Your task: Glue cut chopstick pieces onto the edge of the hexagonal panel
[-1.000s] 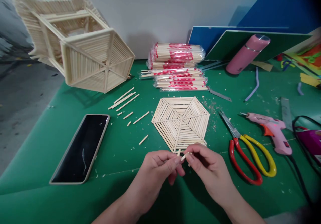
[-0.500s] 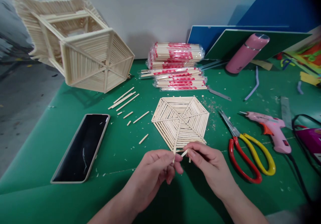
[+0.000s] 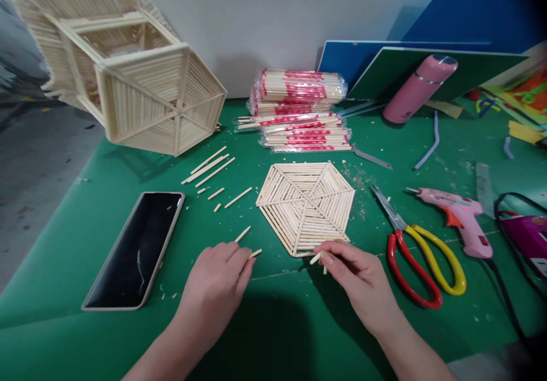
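- Hexagonal stick panel [image 3: 305, 207]: lies flat at the middle of the green tabletop [image 3: 277, 335], the centre of the clock here.
- Left hand [image 3: 217, 281]: at 8 o'clock, knuckles up, fingers closed round a short stick [image 3: 255, 253] whose end pokes out; another short stick [image 3: 243, 233] lies just beyond its fingers.
- Right hand [image 3: 352, 281]: at 5 o'clock, thumb and fingers pinching small stick pieces [image 3: 315, 258] by the panel's near edge; whether it touches the panel, I cannot tell.
- Loose sticks [image 3: 209, 168]: at 10 o'clock, with the larger stick structure [image 3: 151, 107] farther out.
- Wrapped stick bundles [image 3: 303, 90]: at 12 o'clock.
- Pink flask [image 3: 421, 87]: between 1 and 2 o'clock.
- Pink glue gun [image 3: 459, 213]: at 3 o'clock.
- Scissors [image 3: 399, 233]: at 4 o'clock, blades slightly apart.
- Phone [image 3: 134, 250]: between 8 and 9 o'clock.
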### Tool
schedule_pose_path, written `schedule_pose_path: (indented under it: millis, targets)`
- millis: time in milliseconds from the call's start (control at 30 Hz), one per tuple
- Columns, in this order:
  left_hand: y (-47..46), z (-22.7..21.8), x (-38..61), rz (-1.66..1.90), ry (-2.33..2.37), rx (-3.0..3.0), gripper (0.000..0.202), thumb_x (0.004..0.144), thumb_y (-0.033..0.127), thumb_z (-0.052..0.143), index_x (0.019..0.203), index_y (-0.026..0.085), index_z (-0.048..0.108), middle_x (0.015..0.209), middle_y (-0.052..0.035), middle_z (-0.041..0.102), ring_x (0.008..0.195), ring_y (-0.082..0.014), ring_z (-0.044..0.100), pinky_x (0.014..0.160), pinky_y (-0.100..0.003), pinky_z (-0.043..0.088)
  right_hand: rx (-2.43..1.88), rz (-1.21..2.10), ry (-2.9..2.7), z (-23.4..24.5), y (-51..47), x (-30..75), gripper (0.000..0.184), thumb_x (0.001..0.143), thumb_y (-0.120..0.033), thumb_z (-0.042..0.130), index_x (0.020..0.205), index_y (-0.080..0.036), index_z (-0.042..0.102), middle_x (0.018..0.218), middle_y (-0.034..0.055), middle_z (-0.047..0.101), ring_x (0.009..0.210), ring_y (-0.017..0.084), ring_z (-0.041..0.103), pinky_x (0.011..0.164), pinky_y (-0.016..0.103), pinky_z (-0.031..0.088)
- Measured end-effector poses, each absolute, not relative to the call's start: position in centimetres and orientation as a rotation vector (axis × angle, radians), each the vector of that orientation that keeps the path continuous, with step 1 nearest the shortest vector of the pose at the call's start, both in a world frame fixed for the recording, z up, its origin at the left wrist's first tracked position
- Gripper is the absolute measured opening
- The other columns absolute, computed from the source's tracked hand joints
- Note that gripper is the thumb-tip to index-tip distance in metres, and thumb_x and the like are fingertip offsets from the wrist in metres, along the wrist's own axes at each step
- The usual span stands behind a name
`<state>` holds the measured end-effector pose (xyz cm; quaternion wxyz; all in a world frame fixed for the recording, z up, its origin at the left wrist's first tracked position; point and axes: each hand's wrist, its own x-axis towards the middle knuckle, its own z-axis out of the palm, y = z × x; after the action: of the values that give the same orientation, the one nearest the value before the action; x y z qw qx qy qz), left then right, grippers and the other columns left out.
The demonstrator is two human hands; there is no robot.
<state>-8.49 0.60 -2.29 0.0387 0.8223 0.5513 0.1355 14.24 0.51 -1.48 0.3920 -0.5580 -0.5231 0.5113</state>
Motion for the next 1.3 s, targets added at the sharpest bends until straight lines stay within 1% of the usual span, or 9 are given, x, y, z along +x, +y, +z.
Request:
schedule_pose_path:
  millis: [133,200,300,500,600,800,1033,1167,1300]
  targets:
    - [-0.1,-0.8,-6.9,0.494,1.801,2.546,0.023,0.081,0.028,0.049,0.099,0.016,0.059,0.086,-0.0093,0.060,0.078,-0.0237,0.052,0.064,-0.035,0.037,-1.426,1.269,-1.371,-1.2,0.3,14.3,0.015,0.080,-0.030,0.054,0.083,-0.020,0.064,0.071,0.0009,0.058,0.058,0.011,0.050,0.051,0.021,0.042]
    - [-0.6,-0.2,-5.3,0.711,1.635,2.431,0.011,0.081,0.023,0.050,0.087,0.019,0.059,0.081,-0.0049,0.059,0.072,-0.0183,0.052,0.065,-0.032,0.038,-1.402,1.278,-1.402,-0.9,0.1,14.2,0.014,0.081,-0.029,0.053,0.083,-0.020,0.064,0.072,0.0006,0.058,0.058,0.011,0.050,0.051,0.021,0.042]
    - [-1.1,0.0,-2.9,0.891,1.358,2.245,0.015,0.081,0.017,0.050,0.095,0.017,0.055,0.079,-0.0045,0.060,0.067,-0.0151,0.053,0.063,-0.028,0.041,-1.354,1.306,-1.430,-0.6,-0.3,13.9,0.011,0.081,-0.026,0.054,0.083,-0.021,0.064,0.073,-0.0001,0.058,0.060,0.010,0.051,0.053,0.020,0.042]
    - [-1.2,-0.3,-1.4,0.857,1.250,1.822,0.013,0.082,0.010,0.045,0.077,0.016,0.055,0.069,-0.0029,0.056,0.063,-0.0118,0.051,0.059,-0.022,0.042,-1.349,1.286,-1.491,-1.0,-0.7,13.9,0.012,0.081,-0.024,0.054,0.085,-0.022,0.065,0.077,0.0016,0.061,0.066,0.012,0.055,0.057,0.021,0.046]
    - [-1.1,-0.4,-1.9,0.850,1.238,1.770,0.013,0.082,0.010,0.044,0.075,0.016,0.053,0.069,-0.0029,0.053,0.064,-0.0120,0.050,0.060,-0.022,0.041,-1.424,1.255,-1.464,-1.6,-0.5,14.9,0.019,0.079,-0.026,0.058,0.097,-0.023,0.062,0.076,0.0011,0.061,0.066,0.013,0.057,0.058,0.022,0.048]
    - [-0.8,-0.9,-3.0,0.806,1.221,2.007,0.014,0.081,0.009,0.045,0.087,0.017,0.055,0.076,-0.0055,0.056,0.067,-0.0144,0.049,0.062,-0.027,0.040,-1.615,1.107,-1.371,-1.7,0.7,17.3,0.014,0.077,-0.032,0.060,0.086,-0.021,0.060,0.071,0.0007,0.062,0.062,0.013,0.058,0.055,0.022,0.050]
    - [-0.6,-1.7,-3.1,0.717,1.077,2.341,0.014,0.081,0.009,0.045,0.089,0.011,0.056,0.074,-0.0070,0.058,0.066,-0.0157,0.047,0.063,-0.031,0.039,-1.578,1.030,-1.551,-1.2,1.7,17.6,0.015,0.081,-0.026,0.057,0.095,-0.024,0.060,0.073,-0.0011,0.063,0.055,0.009,0.059,0.052,0.020,0.049]
    - [-0.7,-2.5,-3.2,0.675,1.031,2.463,0.014,0.081,0.009,0.046,0.091,0.011,0.056,0.076,-0.0068,0.059,0.071,-0.0171,0.049,0.069,-0.034,0.039,-1.522,0.969,-1.837,-1.4,1.9,17.3,0.026,0.081,-0.022,0.055,0.107,-0.024,0.059,0.092,0.0022,0.066,0.077,0.014,0.063,0.070,0.026,0.052]
    - [-0.7,-3.0,-3.5,0.668,1.015,2.514,0.018,0.083,0.011,0.042,0.093,0.011,0.056,0.081,-0.0074,0.059,0.076,-0.0184,0.050,0.076,-0.037,0.038,-1.629,1.026,-1.812,-1.4,2.0,17.0,0.028,0.080,-0.025,0.057,0.107,-0.024,0.056,0.087,-0.0002,0.068,0.079,0.014,0.064,0.074,0.025,0.052]
